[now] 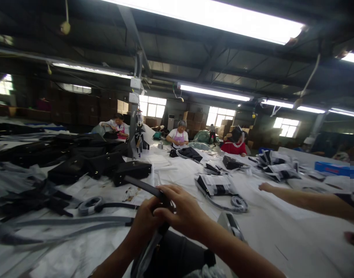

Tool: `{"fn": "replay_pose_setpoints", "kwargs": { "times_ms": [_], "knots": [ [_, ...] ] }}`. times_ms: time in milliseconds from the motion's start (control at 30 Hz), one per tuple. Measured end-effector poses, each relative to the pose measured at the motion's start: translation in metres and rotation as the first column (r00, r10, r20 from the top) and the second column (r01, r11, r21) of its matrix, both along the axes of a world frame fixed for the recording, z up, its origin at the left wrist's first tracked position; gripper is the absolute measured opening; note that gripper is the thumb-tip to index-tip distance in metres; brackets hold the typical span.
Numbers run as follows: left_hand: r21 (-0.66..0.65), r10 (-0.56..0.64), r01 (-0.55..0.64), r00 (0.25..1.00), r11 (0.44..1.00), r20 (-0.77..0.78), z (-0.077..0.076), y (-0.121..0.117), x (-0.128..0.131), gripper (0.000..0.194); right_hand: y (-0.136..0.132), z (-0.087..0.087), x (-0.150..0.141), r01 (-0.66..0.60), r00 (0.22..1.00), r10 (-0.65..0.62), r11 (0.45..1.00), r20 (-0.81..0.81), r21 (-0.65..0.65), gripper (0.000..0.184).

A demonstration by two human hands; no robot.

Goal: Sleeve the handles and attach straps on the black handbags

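Gripping the strap, your left hand and right hand sit side by side, and the strap is over the black bag close in front of you.

Garment-accessory-type factory workshop, indicated by: long white-covered worktable; piled black boxy bags; aproned workers; long white overhead tube lights; stacked brown cardboard boxes.

Tube lights: lit, hung beneath a dark roof
Windows: bright, paned, spread across the far side
Cardboard boxes: stacked near windows
Post: upright, bearing white boxes
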State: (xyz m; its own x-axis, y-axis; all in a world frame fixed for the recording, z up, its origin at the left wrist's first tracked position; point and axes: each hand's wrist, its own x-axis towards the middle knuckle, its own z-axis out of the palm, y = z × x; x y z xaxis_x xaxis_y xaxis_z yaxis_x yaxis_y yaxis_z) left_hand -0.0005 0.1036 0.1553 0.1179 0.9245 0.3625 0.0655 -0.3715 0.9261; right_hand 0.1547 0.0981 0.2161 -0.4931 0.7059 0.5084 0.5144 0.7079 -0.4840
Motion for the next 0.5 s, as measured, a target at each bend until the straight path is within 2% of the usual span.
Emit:
{"fn": "replay_pose_setpoints", "kwargs": {
  "times_ms": [67, 133, 200, 267, 333, 433, 500],
  "knots": [
    [0.061, 0.041, -0.035, 0.993, 0.998, -0.108, -0.003, 0.001, 0.007, 0.015, 0.003, -0.001, -0.004, 0.003, 1.0, -0.003, 1.0, -0.015, 0.023, 0.031],
    [0.049, 0.057, -0.051, 0.989, 0.998, -0.136, -0.003, 0.0, 0.01, 0.021, 0.009, 0.001, -0.004, 0.03, 0.987, -0.038, 0.998, -0.159, -0.047, 0.015],
    [-0.004, 0.01, -0.01, 0.991, 1.0, -0.132, 0.001, -0.003, 0.011, 0.03, 0.016, 0.008, 0.001, -0.033, 0.904, -0.051, 0.981, -0.424, -0.19, 0.026],
    [-0.035, -0.046, 0.041, 0.985, 0.999, -0.167, 0.008, -0.006, 0.009, 0.031, 0.023, 0.02, 0.008, -0.216, 0.713, -0.047, 0.935, -0.699, -0.282, 0.034],
    [-0.031, -0.078, 0.072, 0.966, 0.997, -0.248, 0.014, -0.009, 0.006, 0.028, 0.032, 0.034, 0.018, -0.353, 0.463, -0.103, 0.89, -0.881, -0.289, 0.033],
    [-0.048, -0.098, 0.087, 0.94, 0.995, -0.326, 0.019, -0.013, 0.001, 0.028, 0.046, 0.045, 0.036, -0.378, 0.127, -0.253, 0.882, -0.959, -0.283, 0.024],
    [-0.053, -0.09, 0.077, 0.936, 0.996, -0.34, 0.019, -0.013, -0.002, 0.029, 0.051, 0.039, 0.047, -0.361, -0.016, -0.312, 0.888, -0.95, -0.286, 0.02]
  ]
}}
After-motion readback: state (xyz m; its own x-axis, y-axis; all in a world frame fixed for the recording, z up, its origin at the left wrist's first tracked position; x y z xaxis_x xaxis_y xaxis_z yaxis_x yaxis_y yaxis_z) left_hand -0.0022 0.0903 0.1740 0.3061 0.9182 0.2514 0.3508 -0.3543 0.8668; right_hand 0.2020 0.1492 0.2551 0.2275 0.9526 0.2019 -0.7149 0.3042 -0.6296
